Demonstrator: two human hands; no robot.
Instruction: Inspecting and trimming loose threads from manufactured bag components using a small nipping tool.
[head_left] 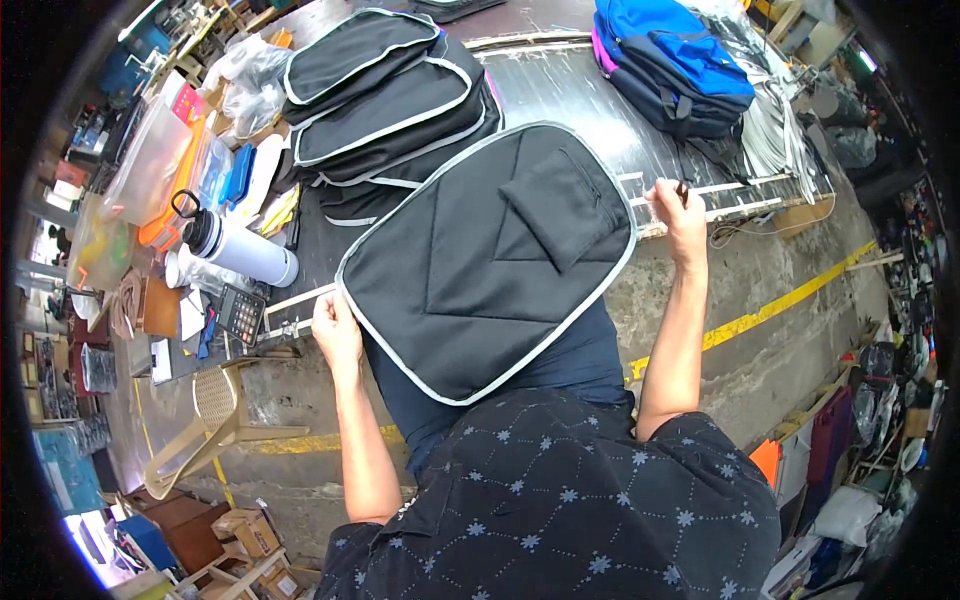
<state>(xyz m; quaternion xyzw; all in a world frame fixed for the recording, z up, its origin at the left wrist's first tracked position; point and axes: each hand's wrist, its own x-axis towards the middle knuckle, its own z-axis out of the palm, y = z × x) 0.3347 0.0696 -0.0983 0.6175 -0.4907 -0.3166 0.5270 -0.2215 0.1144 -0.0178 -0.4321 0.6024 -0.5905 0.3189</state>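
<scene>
A black fabric bag panel (470, 260) with rounded corners and pale edging lies tilted across my lap and the table's front edge. On its right part sits a black zipped pocket (565, 205), somewhat rumpled. My left hand (338, 335) is closed, its fingertips pinching the panel's left edge. Raised beside the panel's right edge and apart from it, my right hand (682, 222) is closed too. Something small and dark shows at its fingers; I cannot make out what it is.
Stacked black bag panels (390, 110) lie behind on the dark table (545, 85). A blue backpack (675, 70) stands at the back right. Toward the left are a white bottle (240, 250), a calculator (241, 314) and plastic bins. A beige chair (215, 405) stands below.
</scene>
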